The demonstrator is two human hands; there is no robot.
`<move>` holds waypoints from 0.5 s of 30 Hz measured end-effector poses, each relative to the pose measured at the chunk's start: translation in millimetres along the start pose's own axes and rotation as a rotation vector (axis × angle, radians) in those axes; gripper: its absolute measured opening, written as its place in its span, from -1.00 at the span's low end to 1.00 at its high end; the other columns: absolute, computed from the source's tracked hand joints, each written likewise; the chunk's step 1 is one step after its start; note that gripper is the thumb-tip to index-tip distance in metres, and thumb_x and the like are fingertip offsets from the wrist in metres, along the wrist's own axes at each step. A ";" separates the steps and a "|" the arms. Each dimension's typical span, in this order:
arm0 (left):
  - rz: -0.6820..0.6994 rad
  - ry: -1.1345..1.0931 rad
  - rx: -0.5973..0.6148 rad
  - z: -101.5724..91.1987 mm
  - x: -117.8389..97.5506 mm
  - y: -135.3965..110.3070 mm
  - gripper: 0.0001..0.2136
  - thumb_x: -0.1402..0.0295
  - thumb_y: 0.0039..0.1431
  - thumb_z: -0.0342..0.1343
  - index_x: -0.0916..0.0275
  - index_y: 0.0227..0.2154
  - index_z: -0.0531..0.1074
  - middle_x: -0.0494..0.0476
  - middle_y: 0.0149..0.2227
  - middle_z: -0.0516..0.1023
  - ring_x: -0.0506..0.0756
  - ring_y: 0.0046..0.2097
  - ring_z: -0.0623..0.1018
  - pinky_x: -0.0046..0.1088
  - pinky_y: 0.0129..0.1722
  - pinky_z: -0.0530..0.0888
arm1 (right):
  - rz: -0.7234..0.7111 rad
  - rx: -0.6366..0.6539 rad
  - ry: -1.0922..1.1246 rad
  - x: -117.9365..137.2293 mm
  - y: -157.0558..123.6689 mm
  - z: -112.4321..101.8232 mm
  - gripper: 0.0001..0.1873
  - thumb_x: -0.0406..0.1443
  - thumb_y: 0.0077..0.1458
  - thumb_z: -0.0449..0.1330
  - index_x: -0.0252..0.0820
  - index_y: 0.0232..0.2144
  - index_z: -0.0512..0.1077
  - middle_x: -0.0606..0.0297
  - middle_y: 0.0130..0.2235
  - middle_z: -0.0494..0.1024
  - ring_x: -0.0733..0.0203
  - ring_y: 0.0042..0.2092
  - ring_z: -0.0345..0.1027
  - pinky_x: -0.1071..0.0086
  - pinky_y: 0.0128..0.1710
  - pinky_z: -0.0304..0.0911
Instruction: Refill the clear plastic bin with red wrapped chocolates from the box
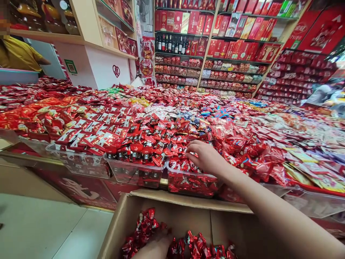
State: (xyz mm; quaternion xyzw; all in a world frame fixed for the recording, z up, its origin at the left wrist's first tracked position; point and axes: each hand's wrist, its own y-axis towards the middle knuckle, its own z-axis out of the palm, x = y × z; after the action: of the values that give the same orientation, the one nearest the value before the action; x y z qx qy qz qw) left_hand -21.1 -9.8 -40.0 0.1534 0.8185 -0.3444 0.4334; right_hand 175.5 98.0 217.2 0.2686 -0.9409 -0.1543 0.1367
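My right hand [203, 156] is over a clear plastic bin [194, 183] filled with small red-wrapped candies [180, 163]. Its fingers are curved and slightly apart, and I see nothing held between them. Below, my left hand [159, 241] reaches into an open cardboard box [178, 201], among shiny red-wrapped candies [198, 244]. Motion blur and shadow hide the left fingers, so their grip does not show. To the left of the right hand's bin stands another clear bin [137, 174] of red and black candies.
Candy heaps [107, 122] cover the wide display, with more clear bins [81, 163] along its front edge. Shelves [183, 32] with red boxes and bottles stand behind. At far left is a person in a yellow top [18, 54]. Pale floor tiles [48, 226] lie at lower left.
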 end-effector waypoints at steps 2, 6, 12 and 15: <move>0.006 0.062 0.024 0.0 -4.1 -1.9 -0.47 0.38 -0.49 0.19 0.09 -0.24 0.37 0.12 0.00 0.26 0.34 0.05 0.12 -0.16 0.00 0.01 | -0.034 0.003 0.196 18.3 -20.6 -14.4 -0.84 -0.32 -0.01 -0.03 -0.22 -0.46 0.34 0.29 -0.41 0.39 0.30 -0.33 0.25 0.44 -0.32 0.14; 0.083 0.075 0.046 3.2 -5.0 0.1 -0.53 0.31 -0.50 0.21 0.06 -0.32 0.40 0.08 -0.08 0.36 0.31 -0.04 0.25 -0.21 -0.07 0.14 | -0.027 0.300 0.548 49.3 -83.9 0.4 -0.87 -0.30 -0.04 0.01 -0.16 -0.48 0.36 0.39 -0.49 0.41 0.38 -0.44 0.26 0.55 -0.45 0.14; 0.045 0.265 0.072 9.8 -5.8 5.1 -0.61 0.26 -0.35 0.12 0.14 -0.30 0.39 0.19 -0.20 0.43 0.29 -0.19 0.37 -0.24 -0.21 0.25 | 0.325 0.640 0.641 48.2 -167.9 137.7 -0.63 -0.40 -0.33 0.17 -0.07 -0.33 0.38 0.38 -0.38 0.48 0.28 -0.40 0.34 0.55 -0.52 0.15; 0.023 0.419 0.107 11.9 -4.4 8.4 -0.62 0.23 -0.21 0.01 0.18 -0.24 0.35 0.24 -0.14 0.36 0.27 -0.15 0.34 -0.23 -0.20 0.24 | 0.452 0.667 0.743 49.6 -182.8 193.2 -0.51 -0.36 -0.33 0.16 -0.09 -0.20 0.32 0.28 -0.21 0.43 0.22 -0.25 0.32 0.51 -0.35 0.17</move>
State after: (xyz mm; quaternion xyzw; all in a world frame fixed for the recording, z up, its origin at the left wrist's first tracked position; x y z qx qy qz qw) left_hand -6.8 -11.8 -44.6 0.2537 0.8695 -0.3431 0.2487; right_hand 153.9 -35.0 -17.4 0.1250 -0.8616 0.2907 0.3969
